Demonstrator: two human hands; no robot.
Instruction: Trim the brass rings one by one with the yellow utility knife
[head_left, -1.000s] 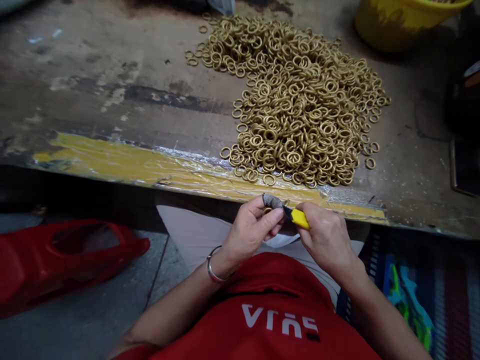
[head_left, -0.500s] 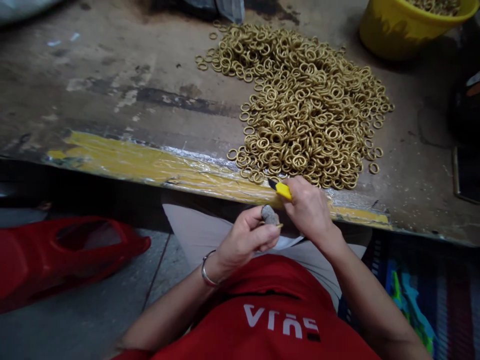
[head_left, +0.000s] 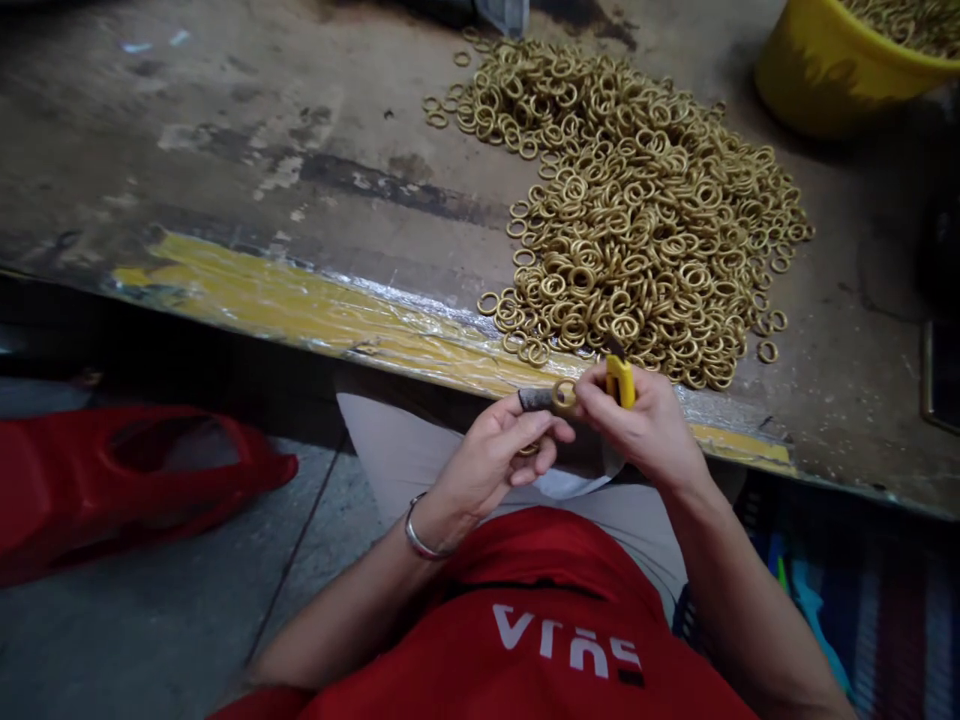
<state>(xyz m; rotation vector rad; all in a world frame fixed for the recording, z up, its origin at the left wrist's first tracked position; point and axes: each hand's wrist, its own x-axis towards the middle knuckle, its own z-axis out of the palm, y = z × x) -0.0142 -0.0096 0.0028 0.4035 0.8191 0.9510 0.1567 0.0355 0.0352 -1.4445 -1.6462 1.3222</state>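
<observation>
gold-coloured round ring, metallic in look, sits just before the bench edge, between the left hand and the right hand. we find the left hand loosely curled, its index finger in a dark grey wrap meeting the ring, with a second gold-coloured ring lodged at its lower fingers. the right hand is closed around a yellow-handled cutter, the dark blade pointing away from the body. the hands are near each other; we cannot tell which bears the ring's weight.

in our judgement, the ring calls for a firm seat against the wrap, with the blade angled clear of bare skin.

we note a broad heap of similar gold-coloured rings on the worn brown workbench, its near edge covered with yellow tape. this heap crowds the blade. one yellow bucket stands beyond, well apart; red plastic furniture occupies the left floor.
</observation>
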